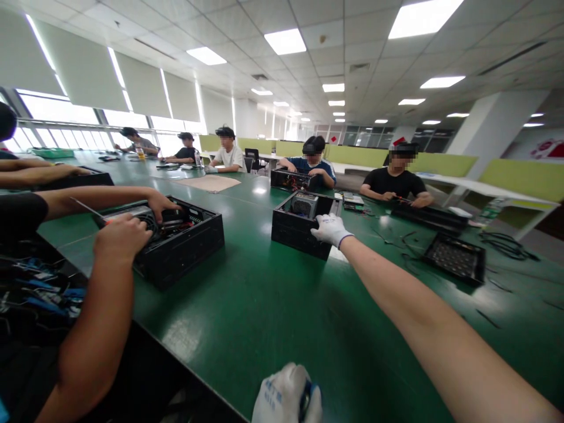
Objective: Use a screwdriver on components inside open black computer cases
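Note:
A black computer case [299, 235] lies on the green table, its top open and a silver power supply [304, 205] inside. My right hand [331, 229], in a white glove, reaches out and grips the near right edge of this case. Low in the view, my left hand [287, 395], also gloved, is closed around a small dark and blue object [305, 399]. Most of that object is hidden by the fingers.
At left, a person's bare hands [121, 236] work at another open case [180, 249], one holding a screwdriver. More people sit across the green table [238, 299]. A black perforated panel [456, 257], cables [506, 245] and a plastic bottle [490, 211] lie at right.

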The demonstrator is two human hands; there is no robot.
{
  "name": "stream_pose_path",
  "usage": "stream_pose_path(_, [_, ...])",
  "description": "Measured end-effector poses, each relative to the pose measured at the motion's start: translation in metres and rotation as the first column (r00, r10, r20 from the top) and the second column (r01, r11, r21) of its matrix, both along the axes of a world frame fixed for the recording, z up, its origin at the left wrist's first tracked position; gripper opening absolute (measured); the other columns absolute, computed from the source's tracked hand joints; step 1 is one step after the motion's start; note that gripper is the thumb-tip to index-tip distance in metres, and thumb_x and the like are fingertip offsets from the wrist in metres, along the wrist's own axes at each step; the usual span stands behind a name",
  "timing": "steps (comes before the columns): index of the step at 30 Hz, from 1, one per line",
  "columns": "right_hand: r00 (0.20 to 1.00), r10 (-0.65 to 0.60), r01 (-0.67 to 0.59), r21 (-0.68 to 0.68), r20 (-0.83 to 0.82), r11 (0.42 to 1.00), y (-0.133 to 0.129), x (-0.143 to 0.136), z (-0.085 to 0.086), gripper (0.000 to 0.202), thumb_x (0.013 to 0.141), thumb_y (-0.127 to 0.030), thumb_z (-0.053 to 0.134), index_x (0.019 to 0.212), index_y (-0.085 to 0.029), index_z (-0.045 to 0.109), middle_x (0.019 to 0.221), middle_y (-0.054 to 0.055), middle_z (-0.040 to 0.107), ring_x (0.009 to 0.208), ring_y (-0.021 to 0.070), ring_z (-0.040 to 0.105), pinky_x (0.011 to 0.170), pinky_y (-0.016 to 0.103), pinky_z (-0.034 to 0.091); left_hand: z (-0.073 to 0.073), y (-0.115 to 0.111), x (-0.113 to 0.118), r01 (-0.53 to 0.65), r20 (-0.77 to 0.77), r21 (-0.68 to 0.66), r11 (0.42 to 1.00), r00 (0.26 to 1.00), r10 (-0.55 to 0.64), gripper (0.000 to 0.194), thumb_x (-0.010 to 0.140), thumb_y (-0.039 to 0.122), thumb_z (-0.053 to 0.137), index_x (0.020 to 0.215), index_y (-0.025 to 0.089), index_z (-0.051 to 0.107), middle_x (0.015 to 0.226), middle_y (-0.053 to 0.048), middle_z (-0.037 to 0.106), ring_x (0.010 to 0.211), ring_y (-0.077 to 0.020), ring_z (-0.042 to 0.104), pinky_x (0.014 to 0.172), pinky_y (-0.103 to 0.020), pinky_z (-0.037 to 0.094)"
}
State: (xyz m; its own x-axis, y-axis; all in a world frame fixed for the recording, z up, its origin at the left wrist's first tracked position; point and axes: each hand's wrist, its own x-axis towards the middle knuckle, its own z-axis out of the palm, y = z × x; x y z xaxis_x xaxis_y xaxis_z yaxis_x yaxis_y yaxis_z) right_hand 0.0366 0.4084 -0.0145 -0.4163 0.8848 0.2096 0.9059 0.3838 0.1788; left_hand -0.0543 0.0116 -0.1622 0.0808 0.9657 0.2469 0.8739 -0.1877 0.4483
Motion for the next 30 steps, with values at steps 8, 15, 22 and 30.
stream_pose_path(8, [0.991,0.132,-0.133,0.090,0.013,0.987,-0.103,0.044,-0.008,0.054,0.102,-0.056,0.045,0.119,-0.011,0.069,0.116,0.022,0.073,0.114,0.0354,0.058,0.095,0.045,0.040,-0.028,0.008,0.006,-0.064,0.160,0.087,0.994,0.986,0.050,0.016,0.101,0.034,0.051,0.096,0.024,0.062,0.082,-0.006,0.066,0.075,-0.0215,0.068,0.073,-0.039,0.059])
stream_pose_path(15, [0.963,0.267,-0.267,0.151,0.016,0.952,-0.206,0.108,-0.007,0.055,0.105,-0.059,0.040,0.098,-0.015,0.072,0.092,0.016,0.072,0.096,0.0315,0.059,0.085,0.042,0.037,-0.010,0.002,0.007,-0.053,0.196,0.218,0.974,0.981,0.010,0.016,0.101,0.032,0.043,0.090,0.026,0.053,0.078,-0.003,0.064,0.070,-0.0205,0.066,0.066,-0.034,0.050])
stream_pose_path(22, [0.911,0.400,-0.375,0.200,-0.104,0.905,-0.297,0.165,-0.007,0.043,0.103,-0.054,0.051,0.079,-0.020,0.065,0.079,0.010,0.065,0.084,0.0268,0.055,0.081,0.041,0.038,0.053,-0.009,0.019,0.053,0.113,0.304,0.951,0.989,-0.091,0.015,0.101,0.031,0.048,0.091,0.024,0.056,0.080,-0.003,0.062,0.071,-0.0194,0.062,0.068,-0.034,0.048])
stream_pose_path(30, [0.863,0.463,-0.444,0.135,-0.201,0.886,-0.352,0.205,-0.004,0.036,0.101,-0.048,0.057,0.080,-0.020,0.063,0.084,0.010,0.064,0.086,0.0259,0.053,0.083,0.042,0.041,0.137,-0.006,0.040,0.213,-0.045,0.368,0.905,0.976,-0.211,0.017,0.100,0.035,0.055,0.089,0.023,0.058,0.081,-0.003,0.062,0.071,-0.0192,0.060,0.066,-0.034,0.044])
